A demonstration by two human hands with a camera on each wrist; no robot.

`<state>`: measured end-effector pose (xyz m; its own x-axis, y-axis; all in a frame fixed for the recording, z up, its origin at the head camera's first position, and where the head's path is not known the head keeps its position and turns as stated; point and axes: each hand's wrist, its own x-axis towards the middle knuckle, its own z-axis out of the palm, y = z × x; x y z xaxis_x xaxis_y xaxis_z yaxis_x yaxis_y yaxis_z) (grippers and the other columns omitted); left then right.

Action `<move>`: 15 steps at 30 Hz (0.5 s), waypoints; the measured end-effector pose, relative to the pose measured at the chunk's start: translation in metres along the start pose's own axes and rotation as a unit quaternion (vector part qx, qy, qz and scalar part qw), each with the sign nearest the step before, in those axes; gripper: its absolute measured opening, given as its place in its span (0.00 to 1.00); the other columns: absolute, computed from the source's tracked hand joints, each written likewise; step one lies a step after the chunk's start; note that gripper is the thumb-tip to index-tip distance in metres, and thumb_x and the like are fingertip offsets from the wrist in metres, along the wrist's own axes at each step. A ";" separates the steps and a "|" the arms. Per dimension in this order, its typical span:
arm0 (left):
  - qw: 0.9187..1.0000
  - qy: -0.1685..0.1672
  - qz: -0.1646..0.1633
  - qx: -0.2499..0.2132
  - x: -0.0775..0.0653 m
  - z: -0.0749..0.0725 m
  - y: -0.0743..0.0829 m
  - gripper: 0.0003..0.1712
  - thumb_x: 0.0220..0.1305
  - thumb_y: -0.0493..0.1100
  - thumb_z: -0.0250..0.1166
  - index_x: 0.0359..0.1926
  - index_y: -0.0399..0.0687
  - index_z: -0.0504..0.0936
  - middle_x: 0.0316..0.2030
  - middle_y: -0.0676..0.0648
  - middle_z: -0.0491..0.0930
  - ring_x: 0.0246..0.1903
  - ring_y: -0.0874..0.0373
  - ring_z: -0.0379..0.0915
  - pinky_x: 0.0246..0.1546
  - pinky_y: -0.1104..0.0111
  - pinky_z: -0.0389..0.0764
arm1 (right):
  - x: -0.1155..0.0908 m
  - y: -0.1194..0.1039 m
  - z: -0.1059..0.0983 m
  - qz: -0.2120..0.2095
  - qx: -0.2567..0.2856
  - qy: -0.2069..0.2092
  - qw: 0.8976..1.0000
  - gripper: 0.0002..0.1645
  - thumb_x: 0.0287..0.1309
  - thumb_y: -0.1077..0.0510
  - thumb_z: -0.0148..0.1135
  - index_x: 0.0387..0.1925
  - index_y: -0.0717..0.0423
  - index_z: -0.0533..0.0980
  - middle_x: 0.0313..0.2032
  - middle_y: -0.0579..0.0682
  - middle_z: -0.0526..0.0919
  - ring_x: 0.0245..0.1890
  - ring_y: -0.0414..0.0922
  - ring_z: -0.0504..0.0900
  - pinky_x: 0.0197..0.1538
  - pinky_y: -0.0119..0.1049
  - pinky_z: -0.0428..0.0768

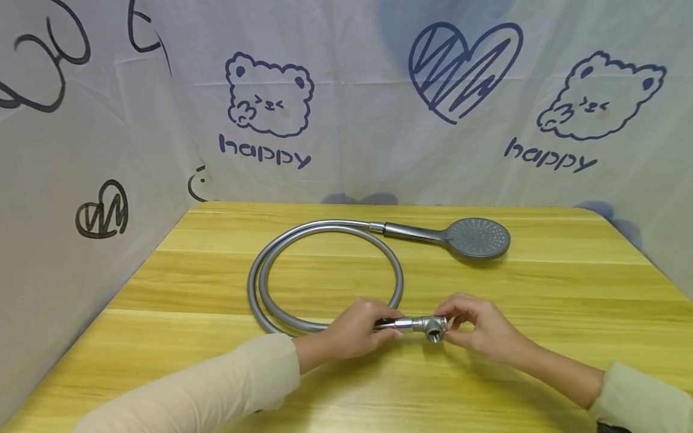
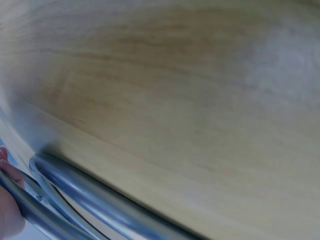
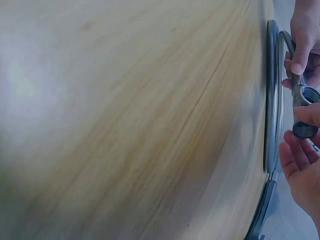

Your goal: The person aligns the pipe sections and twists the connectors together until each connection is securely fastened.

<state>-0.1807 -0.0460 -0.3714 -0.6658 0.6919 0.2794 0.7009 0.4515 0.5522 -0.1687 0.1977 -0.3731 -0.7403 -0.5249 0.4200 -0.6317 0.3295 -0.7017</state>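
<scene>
My left hand (image 1: 354, 329) grips the end of a grey shower hose (image 1: 250, 288), just behind its shiny metal connector (image 1: 403, 323). Joined in line with that connector is a silver threaded tee fitting (image 1: 435, 328), its side opening facing me. The thumb and fingers of my right hand (image 1: 484, 328) pinch the tee's far end. In the right wrist view, screw threads show inside two openings of the tee (image 3: 306, 131). The left wrist view catches only part of the left hand (image 2: 9, 210) beside the hose (image 2: 100, 192).
Behind the hands the hose lies looped on the wooden table (image 1: 178, 282). Its other end joins a grey shower head (image 1: 477, 238), lying face up toward the back right. White cloth (image 1: 357, 120) with drawings hangs along the back and left sides.
</scene>
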 end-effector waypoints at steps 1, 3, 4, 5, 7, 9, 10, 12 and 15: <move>1.000 0.001 0.001 0.000 0.000 0.000 0.000 0.12 0.58 0.39 0.64 0.43 0.38 0.83 0.36 0.45 0.85 0.31 0.62 0.79 0.34 0.82 0.76 | 0.000 0.000 0.000 -0.001 -0.005 0.003 1.000 0.15 0.40 0.74 0.67 0.34 0.63 0.78 0.34 0.49 0.81 0.34 0.30 0.76 0.34 0.29 0.80; 1.000 0.001 0.001 -0.001 0.000 -0.001 0.000 0.12 0.58 0.39 0.64 0.43 0.38 0.83 0.36 0.45 0.85 0.31 0.62 0.79 0.34 0.82 0.76 | 0.001 -0.001 0.000 -0.003 -0.009 0.004 1.000 0.15 0.39 0.74 0.68 0.34 0.64 0.78 0.34 0.48 0.81 0.34 0.30 0.76 0.34 0.29 0.80; 1.000 0.000 0.000 -0.002 -0.001 -0.001 0.001 0.12 0.58 0.39 0.64 0.43 0.38 0.83 0.36 0.45 0.85 0.31 0.62 0.78 0.33 0.82 0.76 | 0.001 -0.001 0.000 -0.005 -0.010 0.004 1.000 0.15 0.39 0.75 0.67 0.34 0.64 0.78 0.33 0.48 0.81 0.33 0.30 0.76 0.34 0.29 0.80; 1.000 0.000 0.000 -0.003 0.000 -0.001 0.001 0.12 0.58 0.39 0.64 0.43 0.38 0.83 0.36 0.45 0.85 0.31 0.63 0.78 0.34 0.82 0.76 | 0.002 0.000 0.000 -0.005 -0.008 0.003 1.000 0.16 0.38 0.75 0.67 0.34 0.65 0.78 0.33 0.49 0.81 0.33 0.30 0.76 0.34 0.29 0.80; 1.000 0.000 0.001 -0.004 -0.001 -0.001 0.001 0.12 0.58 0.39 0.64 0.43 0.38 0.83 0.36 0.45 0.85 0.31 0.63 0.78 0.33 0.82 0.75 | 0.002 0.000 0.000 -0.007 -0.005 0.000 1.000 0.17 0.38 0.76 0.67 0.35 0.65 0.77 0.32 0.53 0.81 0.31 0.31 0.76 0.34 0.28 0.79; 1.000 0.000 0.002 -0.004 -0.001 -0.002 0.001 0.12 0.58 0.39 0.65 0.43 0.38 0.83 0.35 0.45 0.85 0.30 0.63 0.78 0.33 0.82 0.75 | 0.002 0.000 0.000 -0.005 0.001 -0.003 1.000 0.18 0.37 0.77 0.66 0.35 0.66 0.77 0.32 0.57 0.81 0.30 0.31 0.76 0.33 0.28 0.80; 1.000 0.001 0.003 -0.003 -0.001 -0.002 0.001 0.12 0.58 0.39 0.65 0.42 0.38 0.83 0.35 0.45 0.85 0.30 0.63 0.78 0.32 0.82 0.75 | 0.002 0.000 0.000 -0.002 0.003 -0.003 1.000 0.18 0.37 0.77 0.66 0.35 0.67 0.76 0.31 0.58 0.81 0.30 0.31 0.77 0.33 0.28 0.80; 1.000 0.001 0.005 -0.002 -0.001 -0.002 0.002 0.12 0.58 0.39 0.65 0.42 0.38 0.83 0.35 0.45 0.85 0.30 0.64 0.77 0.32 0.83 0.75 | 0.001 -0.001 0.000 0.008 0.004 -0.004 1.000 0.18 0.37 0.77 0.66 0.35 0.67 0.76 0.31 0.58 0.81 0.29 0.30 0.77 0.33 0.28 0.79; 1.000 0.001 0.005 0.001 -0.001 -0.002 0.002 0.12 0.58 0.39 0.65 0.42 0.38 0.83 0.35 0.45 0.85 0.29 0.64 0.77 0.31 0.83 0.74 | 0.001 -0.002 -0.001 0.025 0.003 -0.007 1.000 0.16 0.38 0.76 0.66 0.35 0.67 0.76 0.31 0.58 0.81 0.29 0.30 0.77 0.32 0.27 0.79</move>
<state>-0.1796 -0.0470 -0.3687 -0.6596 0.6950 0.2861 0.7075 0.4458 0.5483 -0.1685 0.1978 -0.3709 -0.7676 -0.5192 0.3759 -0.5924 0.3506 -0.7254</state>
